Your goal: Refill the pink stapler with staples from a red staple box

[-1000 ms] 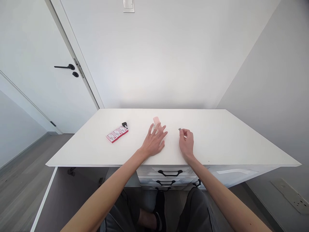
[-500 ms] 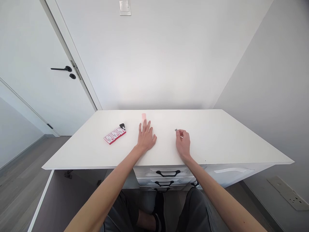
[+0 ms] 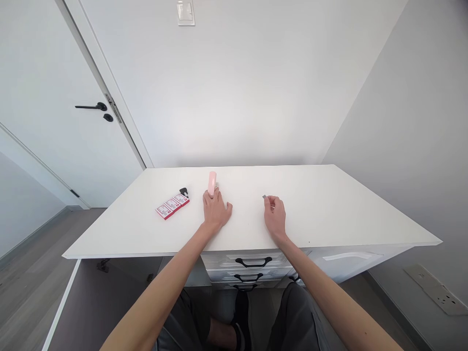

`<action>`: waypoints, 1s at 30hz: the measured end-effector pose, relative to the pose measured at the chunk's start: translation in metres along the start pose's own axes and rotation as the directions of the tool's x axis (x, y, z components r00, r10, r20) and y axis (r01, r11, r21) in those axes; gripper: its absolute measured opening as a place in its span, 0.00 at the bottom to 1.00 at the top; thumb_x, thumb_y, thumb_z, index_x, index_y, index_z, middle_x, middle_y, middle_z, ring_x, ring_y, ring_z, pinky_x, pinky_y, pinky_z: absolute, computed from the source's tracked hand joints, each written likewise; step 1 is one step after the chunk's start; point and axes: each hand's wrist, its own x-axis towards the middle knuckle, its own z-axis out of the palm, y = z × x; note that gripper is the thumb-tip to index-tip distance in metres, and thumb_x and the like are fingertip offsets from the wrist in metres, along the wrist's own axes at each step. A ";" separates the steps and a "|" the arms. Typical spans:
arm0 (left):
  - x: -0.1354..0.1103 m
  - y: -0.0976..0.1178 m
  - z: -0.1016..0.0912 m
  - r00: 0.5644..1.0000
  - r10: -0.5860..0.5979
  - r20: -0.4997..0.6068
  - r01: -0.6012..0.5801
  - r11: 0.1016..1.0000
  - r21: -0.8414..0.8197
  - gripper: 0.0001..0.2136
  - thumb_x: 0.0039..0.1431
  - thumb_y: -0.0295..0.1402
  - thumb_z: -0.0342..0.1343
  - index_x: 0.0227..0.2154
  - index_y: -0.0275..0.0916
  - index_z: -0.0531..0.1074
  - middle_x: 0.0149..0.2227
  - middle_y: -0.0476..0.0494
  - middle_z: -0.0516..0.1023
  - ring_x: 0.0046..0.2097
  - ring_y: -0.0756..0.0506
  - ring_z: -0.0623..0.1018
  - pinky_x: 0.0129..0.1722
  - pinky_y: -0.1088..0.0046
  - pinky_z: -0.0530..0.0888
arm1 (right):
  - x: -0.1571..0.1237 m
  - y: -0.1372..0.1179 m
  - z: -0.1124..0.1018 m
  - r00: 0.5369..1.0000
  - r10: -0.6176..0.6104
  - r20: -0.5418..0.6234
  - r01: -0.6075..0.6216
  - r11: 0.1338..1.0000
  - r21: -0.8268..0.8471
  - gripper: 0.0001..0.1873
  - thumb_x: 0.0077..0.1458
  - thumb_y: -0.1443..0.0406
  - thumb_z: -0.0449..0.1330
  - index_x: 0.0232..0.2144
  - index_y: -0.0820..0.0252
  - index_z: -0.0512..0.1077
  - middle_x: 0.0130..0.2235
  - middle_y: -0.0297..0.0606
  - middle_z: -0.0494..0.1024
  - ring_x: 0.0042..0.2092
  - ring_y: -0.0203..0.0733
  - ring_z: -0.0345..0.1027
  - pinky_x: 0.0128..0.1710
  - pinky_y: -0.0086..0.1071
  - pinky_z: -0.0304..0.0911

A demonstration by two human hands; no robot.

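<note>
My left hand (image 3: 215, 210) is closed round the near end of a slim pink stapler (image 3: 212, 182), as its shape suggests. A small pale or metallic part shows beside its pink body, and my fingers hide the rest. On the right, my right hand (image 3: 274, 213) rests on the white tabletop (image 3: 329, 209), thumb and fingertips pinching a small grey metallic strip (image 3: 264, 196), which looks like staples. Left of my left hand lie several small red-and-white boxes (image 3: 172, 206) in a row. A small black object (image 3: 184, 191) touches their far end; its kind is unclear.
Drawers with black handles (image 3: 253, 262) sit below the front edge, above my legs. An open cabinet space (image 3: 120, 292) shows at lower left. Behind the tabletop rises a wall (image 3: 248, 97); a white door (image 3: 73, 73) stands left, and a socket panel (image 3: 437, 290) is at lower right.
My left hand has gone from spread fingers over the pink stapler to a grip on it. The stapler has turned and shifted slightly left. My right hand still pinches the grey strip.
</note>
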 end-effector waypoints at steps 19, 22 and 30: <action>-0.018 -0.047 -0.069 0.999 0.036 0.008 -0.037 0.971 0.236 0.18 0.64 0.34 0.49 0.55 0.41 0.71 0.74 0.40 0.53 0.76 0.26 0.42 0.70 0.31 0.42 | -0.001 0.000 0.000 1.000 -0.005 0.030 0.006 1.000 -0.007 0.21 0.65 0.46 0.53 0.42 0.56 0.72 0.47 0.46 0.76 0.47 0.50 0.69 0.50 0.45 0.65; -0.021 -0.072 -0.083 0.997 -0.054 -0.056 0.066 0.968 0.242 0.22 0.64 0.36 0.49 0.60 0.36 0.66 0.73 0.31 0.52 0.75 0.27 0.47 0.71 0.33 0.44 | -0.001 0.001 0.001 0.999 -0.015 0.034 0.015 1.000 -0.017 0.21 0.65 0.47 0.53 0.42 0.56 0.72 0.47 0.46 0.76 0.47 0.49 0.69 0.50 0.45 0.65; -0.026 -0.106 -0.086 0.976 -0.211 -0.056 0.218 0.932 0.288 0.30 0.64 0.45 0.48 0.63 0.30 0.62 0.58 0.27 0.75 0.71 0.25 0.57 0.70 0.35 0.46 | -0.001 0.002 0.001 0.999 -0.004 0.047 0.005 1.000 -0.019 0.20 0.65 0.47 0.54 0.41 0.56 0.72 0.46 0.46 0.77 0.46 0.49 0.70 0.48 0.44 0.65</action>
